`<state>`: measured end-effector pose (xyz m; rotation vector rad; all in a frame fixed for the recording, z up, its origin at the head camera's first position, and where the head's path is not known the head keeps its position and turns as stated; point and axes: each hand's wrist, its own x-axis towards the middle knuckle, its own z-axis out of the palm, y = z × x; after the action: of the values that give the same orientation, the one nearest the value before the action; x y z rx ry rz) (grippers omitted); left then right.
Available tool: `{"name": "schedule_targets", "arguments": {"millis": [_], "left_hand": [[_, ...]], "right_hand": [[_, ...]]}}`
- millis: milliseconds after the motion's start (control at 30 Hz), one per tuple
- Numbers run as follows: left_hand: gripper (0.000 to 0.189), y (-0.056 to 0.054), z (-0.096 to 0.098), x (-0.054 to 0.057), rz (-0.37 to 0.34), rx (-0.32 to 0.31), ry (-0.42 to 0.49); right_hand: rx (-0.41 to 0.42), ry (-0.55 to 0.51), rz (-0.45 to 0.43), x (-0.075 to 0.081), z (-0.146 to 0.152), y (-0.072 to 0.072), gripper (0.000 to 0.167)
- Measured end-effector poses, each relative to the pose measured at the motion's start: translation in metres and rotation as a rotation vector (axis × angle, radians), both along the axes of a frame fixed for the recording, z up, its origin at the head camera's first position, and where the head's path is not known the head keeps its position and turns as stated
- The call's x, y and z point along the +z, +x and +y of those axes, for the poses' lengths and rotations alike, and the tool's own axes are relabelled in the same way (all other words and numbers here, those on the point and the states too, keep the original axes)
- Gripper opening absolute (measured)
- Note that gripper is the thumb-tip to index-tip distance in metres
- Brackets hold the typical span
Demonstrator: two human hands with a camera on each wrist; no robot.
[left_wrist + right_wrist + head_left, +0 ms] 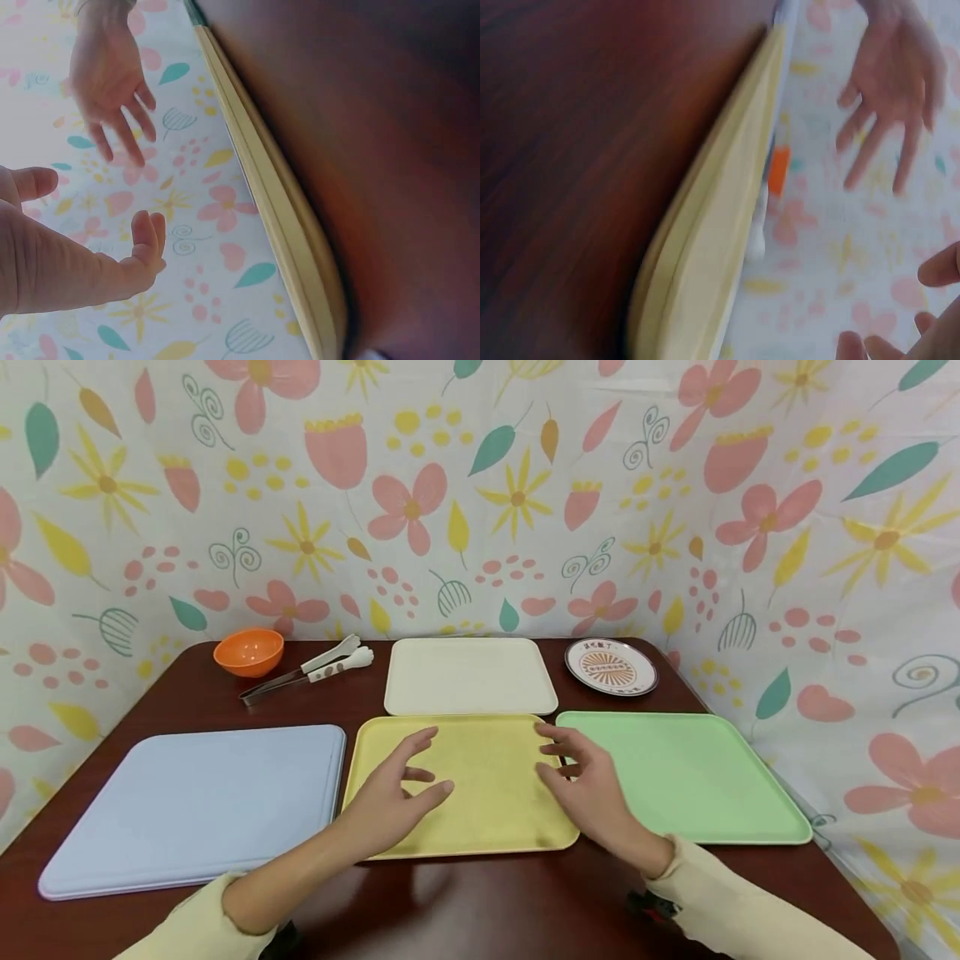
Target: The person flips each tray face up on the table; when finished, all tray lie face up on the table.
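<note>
Both hands hover over the yellow tray in the middle of the table, palms turned toward each other. My left hand is above the tray's left part, its fingers loosely bent and thumb held apart, with nothing in it. Over the right edge is my right hand, likewise relaxed and holding nothing. In the left wrist view the left hand stands off from the tray's rim, and the right hand faces it. The right wrist view shows the tray below both hands.
A blue tray lies left, a green tray right, and a white tray behind. At the back are an orange bowl, tongs and a round patterned plate. Flowered cloth hangs behind the table.
</note>
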<state>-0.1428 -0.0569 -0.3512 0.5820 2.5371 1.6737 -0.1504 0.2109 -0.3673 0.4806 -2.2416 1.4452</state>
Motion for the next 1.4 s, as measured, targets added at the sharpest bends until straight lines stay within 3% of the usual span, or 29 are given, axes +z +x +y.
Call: {"name": "schedule_targets", "arguments": {"millis": [167,367,667,767,867,1100,1300,1400], "left_hand": [[0.064,0.009,-0.020,-0.002,0.013,0.036,0.003],[0.061,0.013,-0.053,0.002,0.035,0.108,-0.027],[0.059,0.013,-0.113,0.010,0.110,0.174,-0.145],[0.059,0.008,-0.136,0.015,0.121,0.196,-0.201],[0.060,0.001,-0.159,0.016,0.078,0.214,-0.256],[0.068,-0.015,-0.210,0.008,-0.032,0.252,-0.382],[0.071,-0.033,-0.255,-0.001,-0.116,0.278,-0.402],[0.068,-0.043,-0.277,-0.002,-0.143,0.282,-0.408]], "right_hand": [[0.088,0.005,-0.012,-0.002,-0.042,0.002,0.048],[0.171,0.018,-0.055,0.004,-0.082,0.001,0.052],[0.226,-0.058,-0.137,0.016,-0.125,-0.017,0.057],[0.259,-0.065,-0.177,0.017,-0.142,-0.023,0.059],[0.284,-0.064,-0.227,0.018,-0.160,-0.025,0.062],[0.315,0.021,-0.364,0.010,-0.192,-0.026,0.063],[0.310,0.161,-0.417,0.003,-0.202,-0.035,0.062],[0.312,0.180,-0.431,0.003,-0.202,-0.043,0.062]]}}
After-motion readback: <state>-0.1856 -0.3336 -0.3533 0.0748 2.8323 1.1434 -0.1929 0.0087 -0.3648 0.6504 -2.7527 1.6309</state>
